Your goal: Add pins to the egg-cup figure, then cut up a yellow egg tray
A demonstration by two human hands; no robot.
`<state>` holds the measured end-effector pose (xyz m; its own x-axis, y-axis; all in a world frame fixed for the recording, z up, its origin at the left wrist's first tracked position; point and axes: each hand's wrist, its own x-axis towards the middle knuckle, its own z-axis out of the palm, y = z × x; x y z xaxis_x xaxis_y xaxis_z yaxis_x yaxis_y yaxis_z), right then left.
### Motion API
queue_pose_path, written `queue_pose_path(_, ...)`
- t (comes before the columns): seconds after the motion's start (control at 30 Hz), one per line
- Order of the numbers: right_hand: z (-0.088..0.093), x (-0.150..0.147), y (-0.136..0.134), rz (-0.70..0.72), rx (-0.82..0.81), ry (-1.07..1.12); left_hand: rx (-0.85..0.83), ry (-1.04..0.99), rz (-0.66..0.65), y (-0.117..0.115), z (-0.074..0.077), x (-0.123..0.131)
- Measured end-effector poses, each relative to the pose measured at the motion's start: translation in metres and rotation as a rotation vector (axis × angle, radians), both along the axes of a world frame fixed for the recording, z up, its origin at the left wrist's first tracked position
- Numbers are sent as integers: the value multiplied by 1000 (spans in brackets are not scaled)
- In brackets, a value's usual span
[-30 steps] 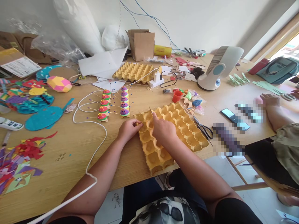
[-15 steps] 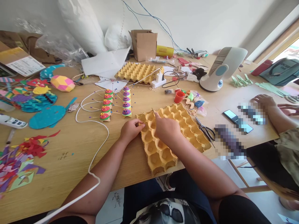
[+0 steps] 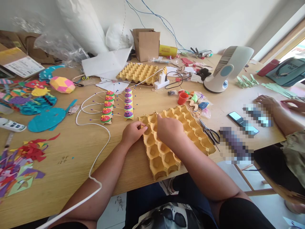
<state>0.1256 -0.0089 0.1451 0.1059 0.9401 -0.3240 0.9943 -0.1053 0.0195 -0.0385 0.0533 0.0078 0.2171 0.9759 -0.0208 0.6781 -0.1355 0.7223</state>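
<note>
Now | left hand (image 3: 132,133) fingers pinch corner of yellow pulp egg tray (image 3: 190,133) | right hand (image 3: 169,128) fingers curled, hold unclear | tray under fingers apparently uncut

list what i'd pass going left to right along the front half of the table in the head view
paper scraps → white cord → left hand, pinching the edge of the egg tray → right hand → scissors → phone
</note>
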Motion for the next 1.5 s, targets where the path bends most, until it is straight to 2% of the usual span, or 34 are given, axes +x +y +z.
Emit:
queue_pose_path(0.13, 1, -4, 4, -15, -13, 13, 14, 6, 0, 0, -1, 0)
queue_pose_path(0.3, -10, -7, 23, -44, -3, 43, 15, -10, -21, 1, -1, -1)
queue_pose_path(0.4, -15, 3, 25, -43, 24, 80, 11, -6, -28, 1, -2, -1)
queue_pose_path(0.5, -17, 20, 16, -18, 73, 138, -2, -6, -18, 2, -4, -1)
queue_pose_path(0.63, -20, 37, -8, -34, 164, 164, -15, 6, -13, 4, -7, -1)
queue_pose_path(0.77, -25, 34, -33, -58, 181, 116, -11, 1, -25, 6, -9, -2)
queue_pose_path(0.87, -27, 27, -42, -42, 158, 76, -12, -6, -32, 7, -10, -3)
queue_pose_path(1.23, -31, 23, -39, -8, 131, 19, -27, -16, -30, 7, -10, -3)
queue_pose_path(1.5, -26, 9, -34, -2, 96, -33, -12, -17, -39, 6, -9, -3)
